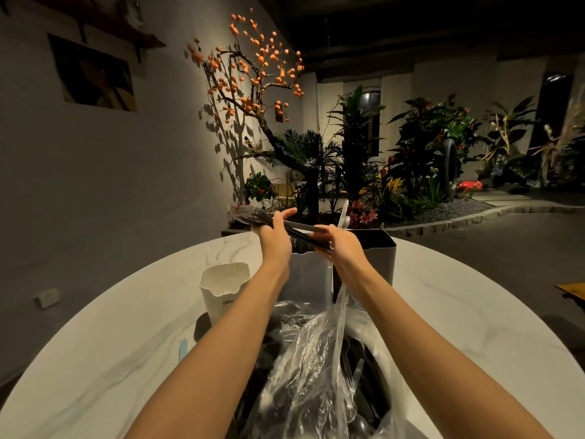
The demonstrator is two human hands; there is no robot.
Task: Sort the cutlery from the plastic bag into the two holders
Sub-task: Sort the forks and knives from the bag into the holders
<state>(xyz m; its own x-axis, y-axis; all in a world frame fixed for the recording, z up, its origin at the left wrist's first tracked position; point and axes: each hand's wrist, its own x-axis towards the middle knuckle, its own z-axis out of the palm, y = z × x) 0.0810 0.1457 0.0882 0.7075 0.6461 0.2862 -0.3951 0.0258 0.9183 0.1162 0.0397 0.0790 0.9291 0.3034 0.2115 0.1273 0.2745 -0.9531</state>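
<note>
Clear crinkled plastic bag (319,369) nearest the camera, between the two forearms, mouth open, glossy and wrinkled; inside it dark and clear plastic cutlery, a clear fork (349,394) lying roughly lengthwise toward the person. Both arms reach forward over the bag. Left hand (274,236) is raised above the near edge of the grey holder (308,280), thumb and curled fingers wrapped round a bundle of black plastic forks (269,218); index finger stretched out straight. Bundle's long axis runs near-horizontal, tines pointing out past the left hand to the left, handles running right into the right hand (343,247). Right hand grips the handle ends, fingers curled under; it also holds clear plastic cutlery (344,213) standing up above its knuckles, long axis near-vertical. Whether those clear pieces are spoons or forks cannot be told. Grey holder: rectangular, matte, rounded corners, right below and behind both hands, dark contents barely visible inside. White holder (221,289): matte, rounded-square cup with a notched front rim, printed letters, left of and below the left hand, on a dark base. Round white marble-look table (443,305), faint grey veins, smooth.
</note>
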